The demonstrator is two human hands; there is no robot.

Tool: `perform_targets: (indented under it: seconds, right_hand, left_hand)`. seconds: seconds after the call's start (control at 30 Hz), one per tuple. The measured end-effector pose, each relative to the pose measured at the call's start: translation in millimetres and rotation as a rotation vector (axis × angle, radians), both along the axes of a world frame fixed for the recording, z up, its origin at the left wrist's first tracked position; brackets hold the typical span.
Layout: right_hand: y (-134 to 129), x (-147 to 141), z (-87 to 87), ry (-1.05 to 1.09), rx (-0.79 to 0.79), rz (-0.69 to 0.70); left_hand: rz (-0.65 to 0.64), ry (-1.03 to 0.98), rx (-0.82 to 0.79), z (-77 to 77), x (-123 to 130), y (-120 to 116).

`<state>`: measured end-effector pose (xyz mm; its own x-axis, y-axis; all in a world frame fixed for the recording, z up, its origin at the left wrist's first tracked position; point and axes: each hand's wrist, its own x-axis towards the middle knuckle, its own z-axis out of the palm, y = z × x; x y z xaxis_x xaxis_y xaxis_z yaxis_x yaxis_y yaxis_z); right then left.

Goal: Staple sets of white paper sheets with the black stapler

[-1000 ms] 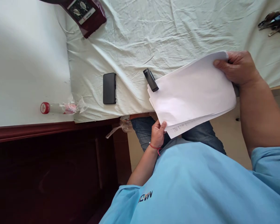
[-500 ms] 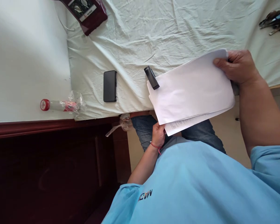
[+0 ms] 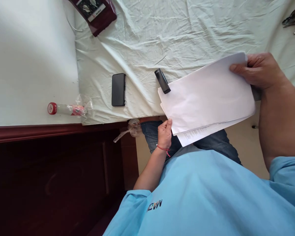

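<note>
Cloth-covered tbl: pale, creased top.
Dk-red panel: room's L side, below tbl edge.
Paper stack: near side overhangs tbl edge, prob. why hand-supported.
R hand: pinches stack's R end, thumb on top, prob. vs. slip.
L hand: curled at near L corner, prob. steadying; can't tell if pinching.
Blk phone-like slab: flat on tbl, L of stack.
Blk stapler-like tool: at far L corner; can't tell if clamped.

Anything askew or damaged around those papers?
The stack of papers sits unevenly: a printed lower sheet juts past the top one near the left hand. The tablecloth is wrinkled; nothing looks spilled or torn.
</note>
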<state>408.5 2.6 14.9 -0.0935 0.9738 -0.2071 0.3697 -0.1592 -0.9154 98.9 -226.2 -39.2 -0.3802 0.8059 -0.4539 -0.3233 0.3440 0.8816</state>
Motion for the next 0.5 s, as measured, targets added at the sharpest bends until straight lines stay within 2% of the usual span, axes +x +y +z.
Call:
perform_targets:
  seconds: [0.07,0.17,0.3,0.4,0.5]
  right_hand:
    - [-6,3,2.9,-0.049,-0.07,0.008]
    - [-21,9,6.5,-0.086,-0.083,-0.025]
    - [-35,19,8.0,-0.177,-0.109,0.026]
    - [-36,25,7.5,-0.255,-0.194,0.12]
    - [-34,28,6.2,-0.282,-0.227,0.16]
  left_hand:
    - [-0.031,0.082,-0.007,0.0,-3,-3]
    - [-0.062,0.147,-0.024,2.3,-6,-11]
    - [-0.006,0.069,-0.053,5.5,-5,-16]
    - [0.06,-0.028,-0.01,8.1,-4,-12]
    - [0.073,-0.019,0.021,9.9,-6,-5]
